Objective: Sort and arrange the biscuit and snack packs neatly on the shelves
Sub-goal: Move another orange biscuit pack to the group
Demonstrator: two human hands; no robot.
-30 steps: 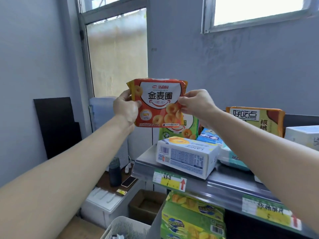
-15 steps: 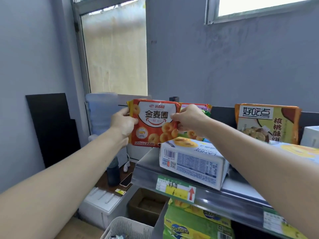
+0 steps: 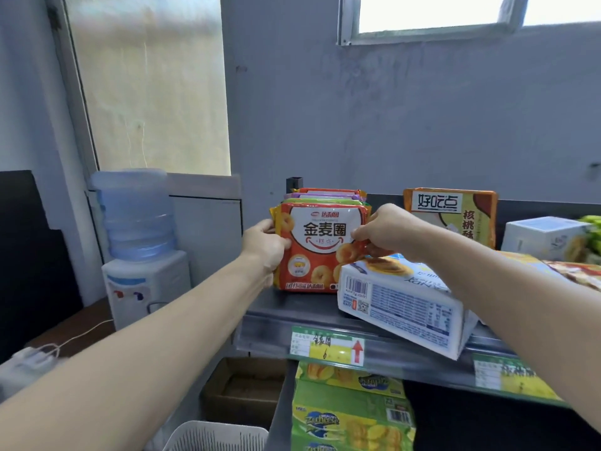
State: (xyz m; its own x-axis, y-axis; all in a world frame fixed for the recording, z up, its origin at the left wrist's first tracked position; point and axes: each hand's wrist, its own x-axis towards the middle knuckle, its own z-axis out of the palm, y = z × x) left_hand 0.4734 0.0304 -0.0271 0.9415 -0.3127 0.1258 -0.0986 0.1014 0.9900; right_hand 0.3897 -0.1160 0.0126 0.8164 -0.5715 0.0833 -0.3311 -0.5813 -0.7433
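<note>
2 risks. Shelf: white box lies tilted over the front edge, at 4 o'clock of the orange pack; a right forearm bump could drop it. Pack stands upright fronting its row, left hand gripping its 9 o'clock edge, right hand pinching its 3 o'clock edge; it may flop forward on release.

Both arms extend forward, bare. Left hand grips the orange pack at its left edge; right hand pinches its right edge.
</note>
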